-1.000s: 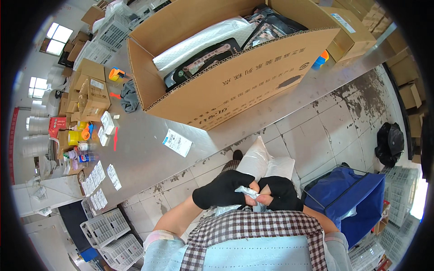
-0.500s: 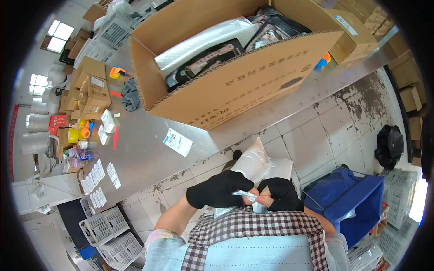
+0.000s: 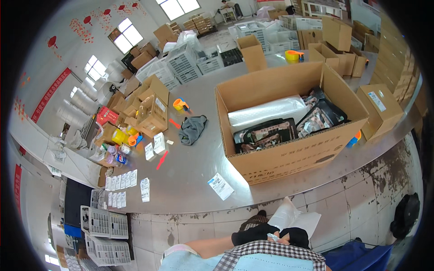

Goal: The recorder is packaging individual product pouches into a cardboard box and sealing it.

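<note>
Close in front of my checked apron, both hands are together in black gloves that leave the fingertips bare. My left hand (image 3: pixel 253 233) and my right hand (image 3: pixel 297 237) are closed, with fingertips meeting on a crumpled edge of a whitish plastic wrap (image 3: pixel 284 215). The wrap hangs out beyond my hands over the floor, short of the table. On the metal table stands an open cardboard box (image 3: pixel 289 158). Inside it lie a white bubble-wrapped bundle (image 3: pixel 266 112) and several dark printed pouches (image 3: pixel 266 135).
On the metal table (image 3: pixel 190 174) lie a label sheet (image 3: pixel 221 186), a grey cloth (image 3: pixel 193 130), a red cutter (image 3: pixel 162 160) and an orange tape dispenser (image 3: pixel 180 105). Smaller cartons (image 3: pixel 153 116) stand left. A blue bin (image 3: pixel 357 256) is at my right, and grey crates (image 3: pixel 106 223) at left.
The view has tilted up and shifted left, so my hands and the wrap appear lower and more of the room shows. Both hands still pinch the wrap together.
</note>
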A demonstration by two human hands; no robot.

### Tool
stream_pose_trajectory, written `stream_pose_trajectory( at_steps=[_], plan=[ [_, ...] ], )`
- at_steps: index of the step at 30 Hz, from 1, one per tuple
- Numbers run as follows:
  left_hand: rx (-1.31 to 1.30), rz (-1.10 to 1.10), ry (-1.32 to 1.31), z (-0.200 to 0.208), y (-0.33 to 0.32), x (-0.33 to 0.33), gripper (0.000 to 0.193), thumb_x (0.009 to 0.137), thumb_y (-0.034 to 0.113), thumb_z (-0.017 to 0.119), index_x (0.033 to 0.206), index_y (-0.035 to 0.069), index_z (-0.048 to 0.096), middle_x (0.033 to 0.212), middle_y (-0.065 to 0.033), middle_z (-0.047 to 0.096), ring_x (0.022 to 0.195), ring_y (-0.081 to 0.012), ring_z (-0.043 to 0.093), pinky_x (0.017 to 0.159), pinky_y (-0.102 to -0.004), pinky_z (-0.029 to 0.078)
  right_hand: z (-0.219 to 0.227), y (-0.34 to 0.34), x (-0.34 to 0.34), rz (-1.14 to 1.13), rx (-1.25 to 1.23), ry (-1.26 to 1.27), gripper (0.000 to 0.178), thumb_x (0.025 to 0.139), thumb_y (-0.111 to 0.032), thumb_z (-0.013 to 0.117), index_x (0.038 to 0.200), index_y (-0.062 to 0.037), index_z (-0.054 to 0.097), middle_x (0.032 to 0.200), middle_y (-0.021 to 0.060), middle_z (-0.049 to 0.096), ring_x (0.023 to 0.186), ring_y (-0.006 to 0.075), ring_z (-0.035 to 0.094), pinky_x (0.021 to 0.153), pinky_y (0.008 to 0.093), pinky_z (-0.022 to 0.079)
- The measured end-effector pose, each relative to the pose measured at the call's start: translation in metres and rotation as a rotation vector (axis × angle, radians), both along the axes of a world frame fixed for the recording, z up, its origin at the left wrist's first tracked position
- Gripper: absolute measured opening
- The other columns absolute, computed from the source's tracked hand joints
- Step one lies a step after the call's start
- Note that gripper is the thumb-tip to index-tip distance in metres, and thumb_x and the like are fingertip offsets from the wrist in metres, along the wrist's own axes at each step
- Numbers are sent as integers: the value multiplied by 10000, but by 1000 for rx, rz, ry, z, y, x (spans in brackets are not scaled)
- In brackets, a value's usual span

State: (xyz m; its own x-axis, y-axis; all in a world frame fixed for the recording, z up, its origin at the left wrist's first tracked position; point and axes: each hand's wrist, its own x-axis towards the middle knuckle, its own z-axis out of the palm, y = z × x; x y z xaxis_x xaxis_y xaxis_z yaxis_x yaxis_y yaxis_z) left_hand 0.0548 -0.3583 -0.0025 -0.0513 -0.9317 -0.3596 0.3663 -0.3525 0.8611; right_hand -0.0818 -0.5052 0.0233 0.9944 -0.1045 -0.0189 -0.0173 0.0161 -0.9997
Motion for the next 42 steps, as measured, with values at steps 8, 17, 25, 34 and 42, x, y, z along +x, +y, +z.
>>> stream_pose_trajectory(
  at_steps=[8, 17, 25, 34, 42],
  plan=[
    [-128, -38, -683, 13, 2, 11, 230, 835, 221, 623, 973, 40, 587, 987, -90, 613, 933, -194, 559, 822, -333, 422, -9, -14, 3, 108, -65, 264, 229, 848, -262, 648, 864, -41, 706, 793, 109, 682, 739, 212, 647, 674, 310, 481],
    [337, 179, -260, 3, 7, -16, 260, 780, 268, 683, 902, 48, 617, 911, -27, 613, 873, -137, 559, 756, -302, 430, 31, 7, -5, -57, 234, 433, 309, 896, -305, 606, 823, -16, 687, 667, 29, 636, 655, 68, 561, 568, 243, 419],
    [-158, 191, -159, 34, 0, 8, 233, 771, 217, 683, 760, 49, 523, 817, -58, 538, 781, -172, 498, 707, -310, 391, -14, 9, -7, -390, 227, 180, 394, 920, -301, 568, 649, -16, 560, 545, -20, 460, 545, 46, 399, 494, 259, 346],
    [-394, 60, -687, 40, -5, 1, 282, 663, 154, 805, 829, 31, 613, 840, -109, 602, 781, -256, 600, 706, -341, 460, -5, 13, -12, -331, 51, 153, 395, 918, -280, 559, 636, -4, 555, 540, 9, 516, 488, 92, 430, 475, 279, 356],
    [-244, 213, -466, 42, 8, -13, 105, 767, 104, 705, 793, 13, 661, 762, -107, 612, 741, -236, 602, 678, -323, 454, 17, 7, -18, -494, 326, 231, 398, 948, -304, 485, 730, 10, 595, 606, 37, 575, 550, 103, 526, 502, 264, 406]
  ],
)
